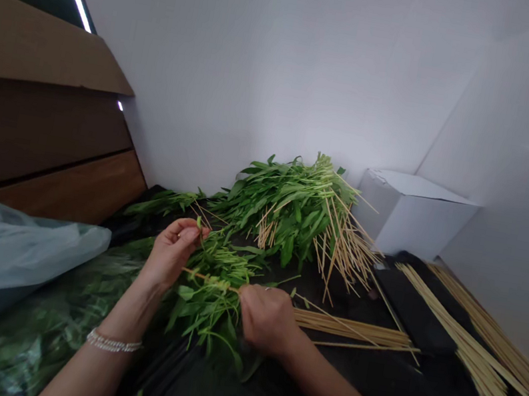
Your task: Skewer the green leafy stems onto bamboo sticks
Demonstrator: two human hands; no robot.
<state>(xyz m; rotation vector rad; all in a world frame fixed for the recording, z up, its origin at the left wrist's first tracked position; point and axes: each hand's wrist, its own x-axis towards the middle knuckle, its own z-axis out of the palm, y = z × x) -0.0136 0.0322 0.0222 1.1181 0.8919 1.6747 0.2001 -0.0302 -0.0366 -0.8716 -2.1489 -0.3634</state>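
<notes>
My right hand (pixel 269 319) is closed round one end of a thin wooden skewer (pixel 190 271). Pieces of leafy green stems (pixel 217 283) sit along that skewer, their leaves hanging below it. My left hand (pixel 173 249), with a beaded bracelet at the wrist, pinches a small green stem (pixel 199 221) between thumb and finger, above the skewer's free tip. Loose cut greens (pixel 224 255) lie just behind the skewer. To the right of my right hand, a bundle of bare skewers (pixel 349 327) rests on the black surface.
Behind stands a large heap of leafy greens (pixel 284 201) with many skewers (pixel 346 252) sticking out. A white box (pixel 404 214) and more skewer bundles (pixel 464 339) are at the right. Clear plastic bags (pixel 6 256) and a cardboard box (pixel 40 52) fill the left side.
</notes>
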